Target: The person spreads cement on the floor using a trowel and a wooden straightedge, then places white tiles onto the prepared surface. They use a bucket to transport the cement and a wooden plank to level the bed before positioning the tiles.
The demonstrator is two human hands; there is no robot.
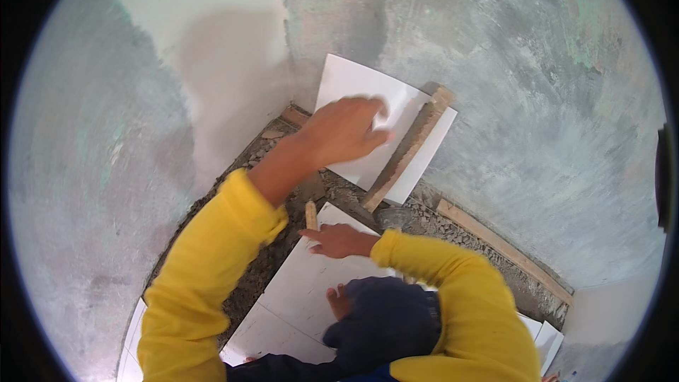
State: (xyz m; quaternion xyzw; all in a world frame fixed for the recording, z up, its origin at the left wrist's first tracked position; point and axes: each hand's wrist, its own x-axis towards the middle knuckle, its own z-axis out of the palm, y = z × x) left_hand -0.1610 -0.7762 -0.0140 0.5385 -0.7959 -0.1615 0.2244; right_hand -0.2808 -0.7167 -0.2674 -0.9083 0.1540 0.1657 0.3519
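Observation:
My left hand (343, 133) is raised over a white tile (417, 159) that leans against the wall. Its thumb and fingers are apart, slightly blurred, with nothing seen between them. A rough wooden strip (410, 148) rests slantwise across the same tile, to the right of that hand. Lower down, my right hand (343, 240) lies with stretched fingers over a laid white floor tile (300, 272). Its fingertips are beside a short wooden handle (311, 216); whether they touch it I cannot tell, and what the handle belongs to is hidden.
Dark mortar and rubble (262, 262) border the laid tiles. A wooden batten (506, 251) runs along the right wall's foot, near a clear plastic-looking object (394, 218). My bare toes (338, 302) and dark-clothed knee (385, 318) are over the tiles. More white tiles (548, 343) stand at lower right.

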